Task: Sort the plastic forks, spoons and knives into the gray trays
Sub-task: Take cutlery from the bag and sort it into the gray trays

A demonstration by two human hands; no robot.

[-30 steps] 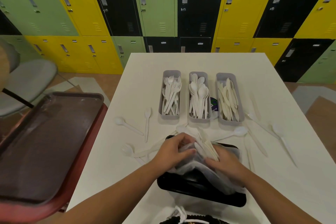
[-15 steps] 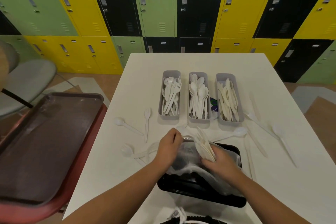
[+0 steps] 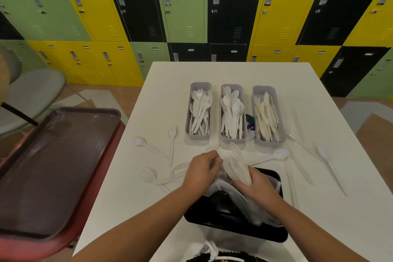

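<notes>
Plastic cutlery (image 3: 238, 164), head view: a fanned bundle of pale pieces clamped in the right hand (image 3: 258, 187) over a black container (image 3: 234, 215) at the table's (image 3: 170, 91) near edge. The left hand (image 3: 201, 171) pinches the bundle's side, fingers curled. Three gray trays stand toward the table's centre: fork tray (image 3: 198, 110), spoon tray (image 3: 232, 112), knife tray (image 3: 268, 115). Loose spoons and forks lie on the table around the container. To do this step well, probably draw one piece at a time, confirm its type, then lay it lengthwise in the matching tray. A label (image 3: 249, 122) between the spoon tray and knife tray is unreadable.
</notes>
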